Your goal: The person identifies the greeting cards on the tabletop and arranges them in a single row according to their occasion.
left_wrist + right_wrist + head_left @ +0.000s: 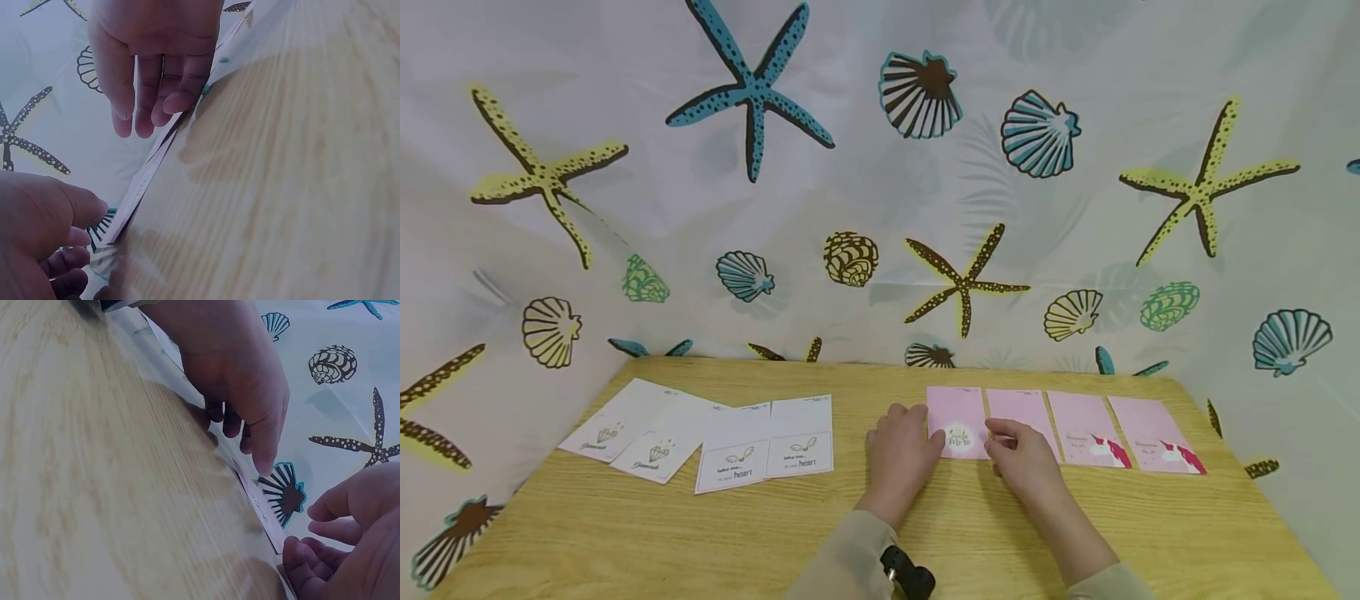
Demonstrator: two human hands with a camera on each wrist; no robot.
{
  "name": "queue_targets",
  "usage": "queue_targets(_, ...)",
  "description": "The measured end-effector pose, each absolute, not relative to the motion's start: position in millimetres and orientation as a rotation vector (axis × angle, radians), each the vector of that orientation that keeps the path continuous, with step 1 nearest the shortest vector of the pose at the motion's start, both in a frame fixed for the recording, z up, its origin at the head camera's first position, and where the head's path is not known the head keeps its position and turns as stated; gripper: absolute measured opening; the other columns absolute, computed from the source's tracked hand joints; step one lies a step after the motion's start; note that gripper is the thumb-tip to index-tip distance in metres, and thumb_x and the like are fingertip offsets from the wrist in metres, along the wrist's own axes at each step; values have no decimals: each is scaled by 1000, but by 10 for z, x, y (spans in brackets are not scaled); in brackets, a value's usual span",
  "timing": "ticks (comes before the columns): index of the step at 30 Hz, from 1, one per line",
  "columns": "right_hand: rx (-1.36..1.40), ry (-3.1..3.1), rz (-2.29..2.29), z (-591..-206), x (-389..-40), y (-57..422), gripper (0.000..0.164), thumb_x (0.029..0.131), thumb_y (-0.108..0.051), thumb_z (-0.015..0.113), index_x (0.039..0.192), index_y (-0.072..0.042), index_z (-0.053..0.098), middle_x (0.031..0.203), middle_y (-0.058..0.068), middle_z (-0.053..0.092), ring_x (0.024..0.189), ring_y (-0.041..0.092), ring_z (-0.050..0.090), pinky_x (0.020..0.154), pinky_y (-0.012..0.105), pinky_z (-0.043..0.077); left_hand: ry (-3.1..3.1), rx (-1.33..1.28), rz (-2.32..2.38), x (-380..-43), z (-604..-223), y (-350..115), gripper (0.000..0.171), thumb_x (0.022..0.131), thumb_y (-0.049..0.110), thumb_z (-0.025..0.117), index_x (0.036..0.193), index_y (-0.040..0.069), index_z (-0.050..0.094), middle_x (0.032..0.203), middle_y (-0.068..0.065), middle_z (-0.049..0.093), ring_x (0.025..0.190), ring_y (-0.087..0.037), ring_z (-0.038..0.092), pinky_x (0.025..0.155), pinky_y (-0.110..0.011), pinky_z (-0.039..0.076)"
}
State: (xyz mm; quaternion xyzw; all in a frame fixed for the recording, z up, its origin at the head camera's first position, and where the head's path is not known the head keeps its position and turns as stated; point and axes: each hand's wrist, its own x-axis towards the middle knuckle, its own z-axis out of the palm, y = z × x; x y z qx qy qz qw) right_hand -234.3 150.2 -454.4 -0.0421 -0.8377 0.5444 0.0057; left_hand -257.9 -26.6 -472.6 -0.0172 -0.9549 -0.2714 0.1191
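A pink card with "Smile More" lettering (955, 412) lies flat on the table between the two hands. Along its left side rests my left hand (904, 450), fingers loosely extended and thumb at the lower left edge. My right hand (1026, 462) is at the card's right edge, with relaxed, slightly bent fingers, partly covering a second pink card (1015, 404). In the left wrist view, the pink card (134, 200) shows nearly edge-on between both hands. The right wrist view shows the card (265, 512) from a similarly low angle.
Two pink unicorn cards (1086, 429) continue the row to the right. At left on the wooden table (737, 542) are white diamond cards (658, 437), overlapping, and white heart-lettered cards (801, 433). A shell-and-starfish patterned curtain (865, 183) stands behind.
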Motion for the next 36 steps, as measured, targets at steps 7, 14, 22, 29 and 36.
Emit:
queue_targets(7, -22, -2653, 1678, -4522, -2308, 1465, 40, 106, -8, 67, 143, 6, 68, 123, 18, 73, 92, 21, 70, 80, 30, 58, -2801, -141, -735, -2582, -4799, -292, 52, 101, 39, 81, 145, 13, 73, 141, -14, 63, 128, -43, 54, 104, -62, 45)
queue_targets(14, 13, -2665, 1654, -4535, -2298, 1452, 41, 104, -6, 67, 142, 7, 68, 118, 14, 72, 94, 18, 68, 80, 30, 56, -2868, -162, -633, -2526, -4751, -280, 44, 101, 39, 82, 138, 16, 77, 145, -14, 63, 132, -42, 52, 104, -62, 45)
queue_targets(22, 18, -2667, 1661, -4535, -2297, 1455, 40, 105, -7, 67, 143, 6, 68, 121, 15, 72, 95, 19, 67, 81, 31, 57, -2875, -155, -589, -2519, -4755, -271, 42, 100, 39, 83, 135, 17, 79, 143, -13, 64, 132, -41, 52, 103, -61, 46)
queue_targets(29, 16, -2666, 1656, -4550, -2307, 1459, 40, 105, -6, 67, 142, 6, 69, 123, 16, 73, 98, 20, 68, 82, 32, 59, -2870, -156, -599, -2515, -4758, -264, 43, 100, 40, 83, 136, 17, 79, 143, -13, 64, 132, -41, 52, 103, -61, 46)
queue_targets(36, -1, -2661, 1668, -4554, -2304, 1463, 39, 105, -5, 66, 142, 7, 68, 121, 17, 72, 96, 21, 70, 82, 33, 60, -2877, -151, -567, -2519, -4770, -236, 42, 100, 41, 82, 136, 19, 79, 144, -13, 64, 132, -40, 52, 102, -61, 46)
